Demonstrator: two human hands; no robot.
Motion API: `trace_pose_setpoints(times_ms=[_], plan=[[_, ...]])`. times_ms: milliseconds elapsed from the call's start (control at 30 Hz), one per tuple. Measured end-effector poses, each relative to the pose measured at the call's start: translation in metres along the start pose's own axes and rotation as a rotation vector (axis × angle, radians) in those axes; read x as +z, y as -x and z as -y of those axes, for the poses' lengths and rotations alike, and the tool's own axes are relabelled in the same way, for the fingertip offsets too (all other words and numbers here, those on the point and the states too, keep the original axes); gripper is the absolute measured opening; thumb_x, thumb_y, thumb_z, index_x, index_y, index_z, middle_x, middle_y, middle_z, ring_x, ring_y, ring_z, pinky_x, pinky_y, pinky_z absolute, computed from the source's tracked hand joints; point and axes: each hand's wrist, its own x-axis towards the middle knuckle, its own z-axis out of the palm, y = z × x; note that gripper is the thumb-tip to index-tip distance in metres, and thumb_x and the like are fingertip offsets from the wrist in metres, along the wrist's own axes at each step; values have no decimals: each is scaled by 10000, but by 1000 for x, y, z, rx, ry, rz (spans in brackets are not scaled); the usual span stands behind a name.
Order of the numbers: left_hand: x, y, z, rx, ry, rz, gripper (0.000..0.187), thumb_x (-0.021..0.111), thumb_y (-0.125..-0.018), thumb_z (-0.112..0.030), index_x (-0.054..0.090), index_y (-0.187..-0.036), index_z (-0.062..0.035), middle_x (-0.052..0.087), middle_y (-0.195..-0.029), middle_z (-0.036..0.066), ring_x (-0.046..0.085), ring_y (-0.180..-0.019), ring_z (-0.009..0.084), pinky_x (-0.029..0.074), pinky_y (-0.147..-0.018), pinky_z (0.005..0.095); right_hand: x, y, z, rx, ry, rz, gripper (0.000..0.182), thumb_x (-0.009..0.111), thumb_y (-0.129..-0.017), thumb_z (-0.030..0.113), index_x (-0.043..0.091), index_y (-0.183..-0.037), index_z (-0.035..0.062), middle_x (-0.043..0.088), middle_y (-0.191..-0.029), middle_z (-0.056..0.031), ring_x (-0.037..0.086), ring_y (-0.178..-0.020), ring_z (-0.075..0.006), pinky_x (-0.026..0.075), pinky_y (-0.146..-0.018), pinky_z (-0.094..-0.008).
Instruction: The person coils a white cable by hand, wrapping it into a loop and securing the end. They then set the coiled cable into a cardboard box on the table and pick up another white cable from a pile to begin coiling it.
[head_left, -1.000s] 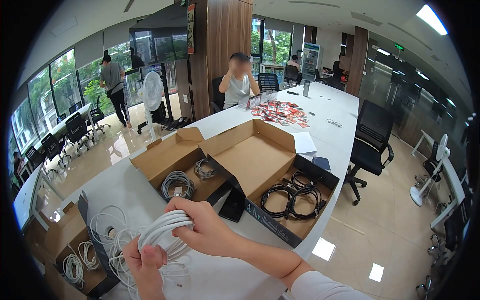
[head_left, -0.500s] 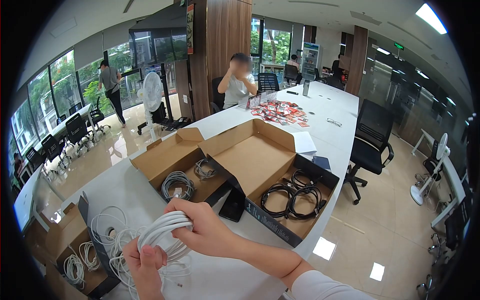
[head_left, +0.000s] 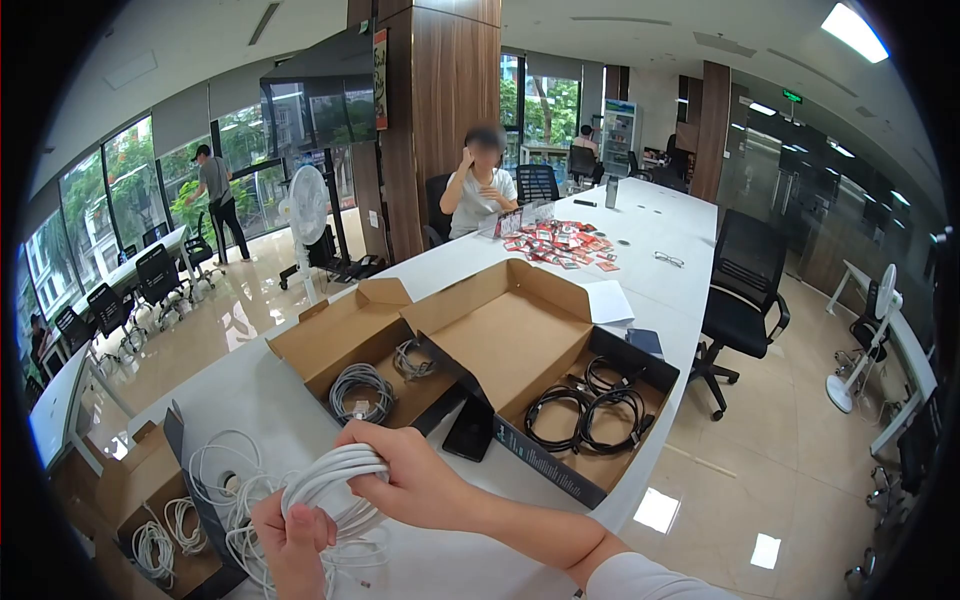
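Observation:
A bundle of white network cable (head_left: pixel 338 474) is looped between my two hands above the white table. My right hand (head_left: pixel 405 468) is closed round the upper right of the coils. Lower down, my left hand (head_left: pixel 290 530) grips the near left side of the same bundle, thumb on top. Loose white loops (head_left: pixel 225 465) spill over the table to the left, and a small plug (head_left: pixel 366 583) shows at a cable end. Behind my right hand, an open cardboard box (head_left: pixel 330 345) holds coils of grey cable (head_left: pixel 362 392).
Right of it, another open box (head_left: pixel 545 470) holds coiled black cables (head_left: pixel 585 415). A dark phone (head_left: pixel 468 430) lies between. Another box (head_left: pixel 150 470) at left holds white coils. Farther off are red packets (head_left: pixel 560 243), glasses (head_left: pixel 668 259) and a seated person (head_left: pixel 480 190). An office chair (head_left: pixel 745 290) stands right.
The view has tilted up slightly, so the table sits lower. Both hands keep their hold on the white cable. The seated person has lowered one hand from the face.

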Motion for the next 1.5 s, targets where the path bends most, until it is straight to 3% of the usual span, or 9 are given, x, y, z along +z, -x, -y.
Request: trace_pose_setpoints(times_ms=[267,333,400,467,567,667,1067,1367,1500], plan=[[-6,-8,-12,-57,-416,-4,434,649,-887,-420,527,-799,-14,376,-508,-26,343,-413,70,303,-419,258,-9,3,5,-47,325,74,320,665,-842,137,519,-1105,28,642,-831,-131,631,-740,-301,486,-643,-357],[-1,-10,3,317,-824,-162,443,671,-866,-405,559,-790,17,395,-513,-23,403,-454,90,329,-451,263,-6,8,5,-97,593,-16,370,677,-815,119,517,-1137,31,626,-880,-136,618,-814,-304,482,-695,-369],[4,-10,4,331,-1008,-154,450,687,-851,-391,584,-785,41,416,-519,-20,454,-495,108,354,-483,268,-5,9,10,-182,768,-99,423,683,-785,97,513,-1167,32,608,-926,-139,601,-878,-307,475,-744,-380],[16,-13,-20,-22,-965,26,452,698,-842,-379,601,-786,59,439,-527,-17,494,-538,125,378,-516,274,-4,9,15,-300,848,-173,479,683,-751,72,507,-1195,31,589,-969,-142,580,-933,-311,463,-788,-390],[14,-11,-12,-38,-763,136,459,685,-850,-392,591,-779,52,477,-547,-15,470,-507,94,358,-482,253,-4,8,10,-448,666,-24,501,682,-718,55,513,-1189,33,580,-989,-140,566,-927,-320,454,-806,-408],[19,-8,-17,-183,-510,145,508,690,-837,-457,584,-772,36,505,-566,-13,434,-472,56,325,-431,226,-9,10,11,-256,510,235,496,670,-714,42,514,-1184,28,583,-956,-130,579,-916,-323,465,-762,-405],[29,-7,-9,-139,-339,66,791,745,-696,-627,460,-1088,-1,473,-612,-45,398,-459,-1,295,-398,162,-15,5,6,-230,463,204,676,694,-671,61,487,-1314,43,636,-721,-129,612,-629,-338,470,-554,-408],[32,-8,-6,-62,-410,41,945,745,-724,-565,391,-1327,70,510,-1188,81,509,-671,24,378,-511,169,-13,8,9,-164,585,248,769,696,-682,74,385,-1381,-9,645,-719,-103,622,-661,-310,468,-562,-396],[34,-8,-13,-126,-418,50,913,754,-729,-496,384,-1346,66,529,-1158,74,507,-659,25,381,-508,167,-12,9,8,-199,597,228,781,693,-680,76,373,-1387,-8,633,-701,-94,609,-642,-306,461,-550,-397]])
